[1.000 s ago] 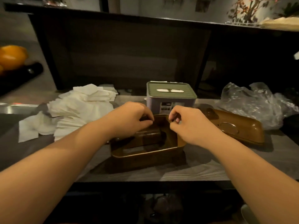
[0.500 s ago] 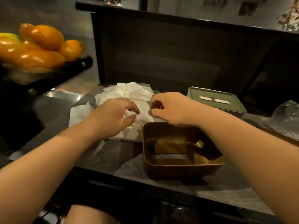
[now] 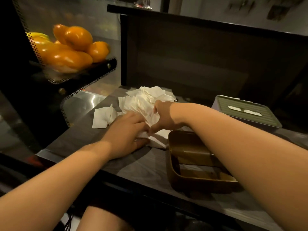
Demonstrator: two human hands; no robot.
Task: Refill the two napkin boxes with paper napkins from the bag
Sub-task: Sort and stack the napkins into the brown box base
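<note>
Head view, napkins: a loose heap of white paper napkins (image 3: 146, 104) is seen on the grey counter (image 3: 80, 140), just left of and behind the brown box; a few strays (image 3: 101, 118) lie apart at the heap's left edge.
Head view, bag: not in shot; napkins are judged already tipped out of it.
Head view, brown napkin box (image 3: 198, 165): stands open, lid off and not visible; inside, a spring plate/bar is seen and no napkins, so it is judged unfilled.
Head view, green-lidded box (image 3: 246, 112): lid is closed, a white strip shows at the slot; prob. already stocked, though the fill level can't be told.
Head view, left hand (image 3: 126, 135): laid on the near edge of the heap, fingers stretched fwd and pressed into the paper, thumb low by the counter; no curl round a stack is seen.
Head view, right hand (image 3: 164, 116): set on the heap's right side, thumb spread toward the left hand; fingertips are buried in the paper, so whether a bunch is pinched cannot be told.
Head view, hands together: brought close, nearly touching, w/ napkins between them.
Head view, surroundings: oranges (image 3: 73, 47) piled on a black perforated shelf at upper left.
Progress: approx. halfway at best. Done: napkins out, brown box opened, green one apparently finished.
Left: a stack to be gathered and squared, loaded into the brown box, lid refitted.
</note>
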